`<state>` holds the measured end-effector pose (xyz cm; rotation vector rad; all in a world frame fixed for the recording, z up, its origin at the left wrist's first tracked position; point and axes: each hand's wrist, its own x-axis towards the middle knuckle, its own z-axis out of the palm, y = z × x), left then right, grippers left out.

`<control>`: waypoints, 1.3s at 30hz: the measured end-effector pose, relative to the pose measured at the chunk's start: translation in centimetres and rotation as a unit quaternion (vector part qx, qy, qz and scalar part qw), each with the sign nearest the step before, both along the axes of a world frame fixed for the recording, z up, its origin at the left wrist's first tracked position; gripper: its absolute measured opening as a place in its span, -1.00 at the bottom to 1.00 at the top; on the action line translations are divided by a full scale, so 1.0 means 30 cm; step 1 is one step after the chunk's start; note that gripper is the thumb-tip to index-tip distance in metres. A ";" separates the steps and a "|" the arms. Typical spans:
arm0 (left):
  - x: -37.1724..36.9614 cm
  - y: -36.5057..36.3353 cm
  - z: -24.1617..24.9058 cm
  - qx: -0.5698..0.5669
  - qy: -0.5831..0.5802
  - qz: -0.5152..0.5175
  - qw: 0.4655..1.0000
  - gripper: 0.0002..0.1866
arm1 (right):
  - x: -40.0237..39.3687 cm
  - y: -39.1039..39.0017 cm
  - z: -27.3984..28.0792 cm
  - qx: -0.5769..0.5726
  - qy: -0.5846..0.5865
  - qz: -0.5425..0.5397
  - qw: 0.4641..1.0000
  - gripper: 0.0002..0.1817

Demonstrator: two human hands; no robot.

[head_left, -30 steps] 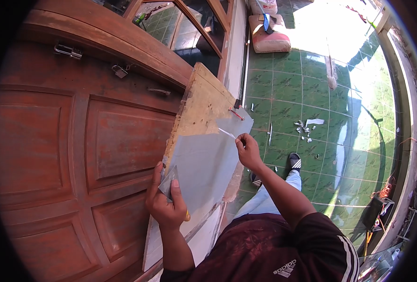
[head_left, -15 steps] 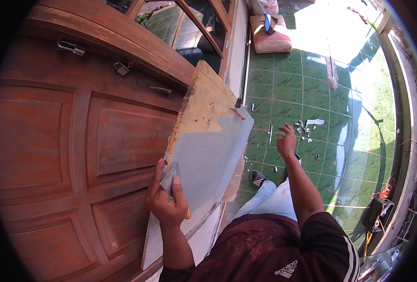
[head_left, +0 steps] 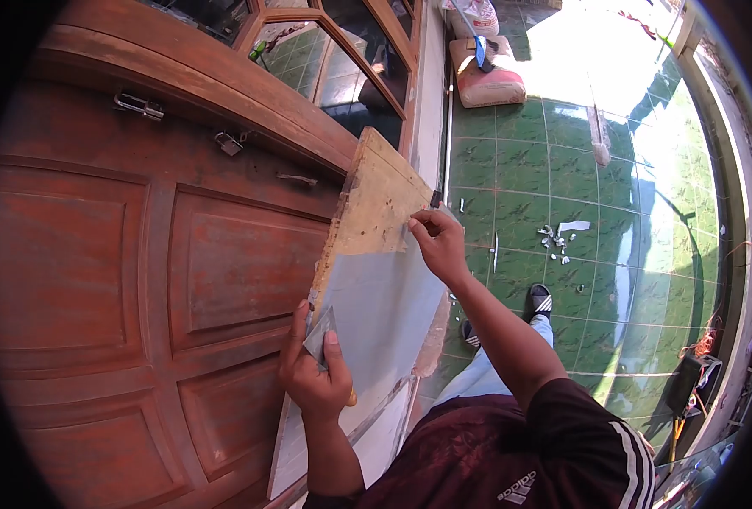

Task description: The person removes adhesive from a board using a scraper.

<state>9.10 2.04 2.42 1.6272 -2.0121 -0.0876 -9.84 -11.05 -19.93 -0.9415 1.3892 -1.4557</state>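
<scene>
A board [head_left: 384,297], bare wood at its upper end and covered in pale grey-blue lower down, leans in front of a brown panelled door. At its left edge my left hand [head_left: 317,365] is closed round a scraper [head_left: 320,332] with a flat metal blade and a yellowish handle end, the thumb on the blade. Over the upper right part of the board is my right hand [head_left: 438,246], its fingers bent and thumb and forefinger close together at the bare wood. Whatever it may pinch is too small to make out. A small black object [head_left: 436,198] lies at the board's upper corner.
The brown door [head_left: 240,263] with padlocks stands on the left. White scraps [head_left: 556,237] lie on the green tiled floor [head_left: 520,170]. A filled sack [head_left: 488,83] with a blue brush [head_left: 481,53] is at the top. A black box [head_left: 691,382] with wires is at the right.
My right hand has moved left from above the floor onto the board's upper part, its fingers drawing together. My left hand still holds the scraper. The view has shifted slightly.
</scene>
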 end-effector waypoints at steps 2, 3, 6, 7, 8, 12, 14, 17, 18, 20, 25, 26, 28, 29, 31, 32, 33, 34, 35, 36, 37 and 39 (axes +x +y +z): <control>0.000 0.003 0.002 0.006 0.000 0.003 1.000 -0.69 | 0.021 0.002 0.028 0.023 -0.101 0.018 0.994 -0.86; -0.001 0.002 0.003 0.007 0.001 0.001 1.000 -0.69 | 0.024 0.000 0.020 0.024 -0.111 0.025 0.993 -0.78; -0.001 0.003 0.006 0.005 -0.001 -0.002 1.000 -0.69 | 0.023 -0.004 0.016 -0.011 -0.088 0.022 0.996 -0.79; 0.001 0.001 0.003 0.003 -0.003 -0.004 1.000 -0.69 | 0.024 -0.006 0.014 -0.014 -0.087 0.023 0.996 -0.79; 0.002 0.001 0.002 0.003 -0.006 -0.007 1.000 -0.69 | 0.023 -0.004 0.015 -0.016 -0.086 0.023 0.996 -0.79; 0.001 0.001 0.005 0.007 0.002 -0.010 1.000 -0.69 | 0.022 -0.004 0.016 -0.014 -0.117 0.029 0.993 -0.80; 0.008 -0.004 0.000 0.002 0.004 -0.019 1.000 -0.69 | 0.027 -0.006 0.008 -0.016 -0.147 0.030 0.989 -0.80; 0.004 -0.001 0.008 0.009 -0.009 -0.014 1.000 -0.69 | 0.036 -0.009 -0.012 -0.005 -0.218 0.044 0.975 -0.82; 0.007 -0.004 0.004 0.003 -0.011 -0.017 1.000 -0.68 | 0.038 -0.010 -0.018 0.001 -0.245 0.050 0.968 -0.83; 0.013 -0.008 -0.005 -0.008 -0.017 -0.022 1.000 -0.67 | 0.038 -0.012 -0.021 -0.001 -0.244 0.052 0.968 -0.84; 0.003 -0.006 0.001 0.003 -0.009 -0.018 1.000 -0.64 | 0.035 -0.012 -0.012 0.003 -0.226 0.051 0.973 -0.85; 0.003 -0.009 0.001 0.005 -0.006 -0.019 1.000 -0.63 | 0.036 -0.015 -0.015 0.007 -0.235 0.052 0.971 -0.85; 0.011 -0.013 -0.003 -0.003 -0.014 -0.033 0.999 -0.62 | 0.040 -0.019 -0.020 0.011 -0.247 0.052 0.968 -0.86; 0.014 -0.014 -0.005 -0.006 -0.018 -0.039 0.999 -0.61 | 0.041 -0.019 -0.021 0.012 -0.249 0.052 0.967 -0.86; 0.015 -0.012 -0.006 -0.002 -0.017 -0.037 0.999 -0.60 | 0.040 -0.016 -0.023 0.014 -0.248 0.053 0.967 -0.87; 0.014 -0.010 -0.005 -0.001 -0.017 -0.036 0.999 -0.60 | 0.039 -0.017 -0.027 0.015 -0.245 0.053 0.968 -0.87; 0.015 -0.009 -0.005 0.000 -0.017 -0.036 0.999 -0.60 | 0.040 -0.019 -0.028 0.014 -0.242 0.054 0.969 -0.88; 0.015 -0.008 -0.004 0.000 -0.017 -0.037 0.999 -0.61 | 0.045 -0.019 -0.026 0.007 -0.232 0.048 0.971 -0.88; 0.016 -0.009 -0.003 -0.001 -0.017 -0.040 0.999 -0.62 | 0.052 -0.020 -0.030 -0.002 -0.223 0.041 0.974 -0.88; 0.017 -0.010 -0.003 -0.005 -0.018 -0.042 0.999 -0.62 | 0.056 -0.023 -0.032 -0.013 -0.212 0.033 0.977 -0.89; 0.018 -0.010 -0.004 -0.010 -0.020 -0.046 0.999 -0.63 | 0.056 -0.023 -0.031 -0.002 -0.205 0.037 0.978 -0.89; 0.012 -0.008 -0.011 -0.019 -0.023 -0.042 0.999 -0.65 | 0.048 -0.021 -0.018 0.018 -0.191 0.047 0.980 -0.91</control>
